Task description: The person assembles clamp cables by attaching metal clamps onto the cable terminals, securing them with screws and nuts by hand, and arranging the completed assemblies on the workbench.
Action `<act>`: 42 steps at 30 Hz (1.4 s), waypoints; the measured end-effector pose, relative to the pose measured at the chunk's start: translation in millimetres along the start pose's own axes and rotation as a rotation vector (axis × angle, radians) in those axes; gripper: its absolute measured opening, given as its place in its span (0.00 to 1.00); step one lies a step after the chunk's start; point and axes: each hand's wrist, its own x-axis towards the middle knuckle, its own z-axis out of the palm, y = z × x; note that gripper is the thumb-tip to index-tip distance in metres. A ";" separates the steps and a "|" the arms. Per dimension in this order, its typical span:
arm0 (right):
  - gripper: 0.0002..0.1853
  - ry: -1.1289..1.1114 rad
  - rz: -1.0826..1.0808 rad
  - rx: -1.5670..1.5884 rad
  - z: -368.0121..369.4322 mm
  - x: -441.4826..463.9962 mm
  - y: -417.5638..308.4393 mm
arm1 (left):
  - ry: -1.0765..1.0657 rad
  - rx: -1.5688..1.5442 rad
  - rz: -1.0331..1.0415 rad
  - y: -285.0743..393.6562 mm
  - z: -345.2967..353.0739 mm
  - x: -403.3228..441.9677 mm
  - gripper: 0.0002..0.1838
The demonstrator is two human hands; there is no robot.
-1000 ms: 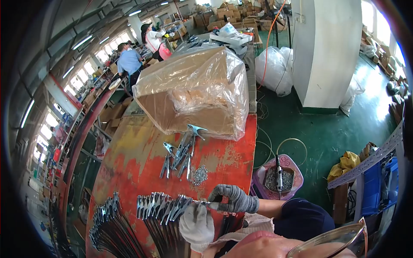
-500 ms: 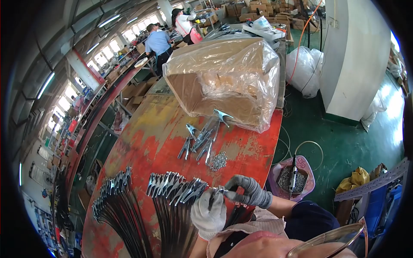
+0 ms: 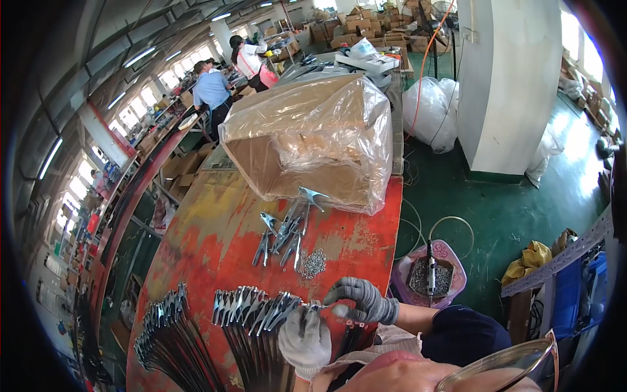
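My left hand (image 3: 305, 341), in a pale glove, is closed round a metal spring clamp (image 3: 315, 304), mostly hidden by the fingers. Just to its right, my right hand (image 3: 362, 300) in a grey glove has its fingers curled towards the same clamp; whatever is at its fingertips is too small to make out. Left of my hands lies a row of metal spring clamps (image 3: 251, 308) on black rods (image 3: 251, 359). A second, fanned bundle of clamps (image 3: 163, 312) lies further left. A small pile of metal nuts or rings (image 3: 313, 263) sits beyond my hands.
Loose clamps (image 3: 287, 228) lie before a plastic-lined carton (image 3: 313, 144) on the worn red table (image 3: 196, 261). A pink basin (image 3: 450, 287) holding small metal parts and a cylindrical tool (image 3: 431, 271) stands to the right. A pillar (image 3: 513, 91) and two people (image 3: 212, 88) are further off.
The camera view has shifted, so the table and carton appear lower and further left. My right hand's fingers have drawn slightly away from the left hand's fingertips.
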 end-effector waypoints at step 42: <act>0.21 0.027 -0.011 -0.175 11.2 7.8 -3.9 | -0.116 -0.349 -0.185 0.1 -5.8 -1.4 0.24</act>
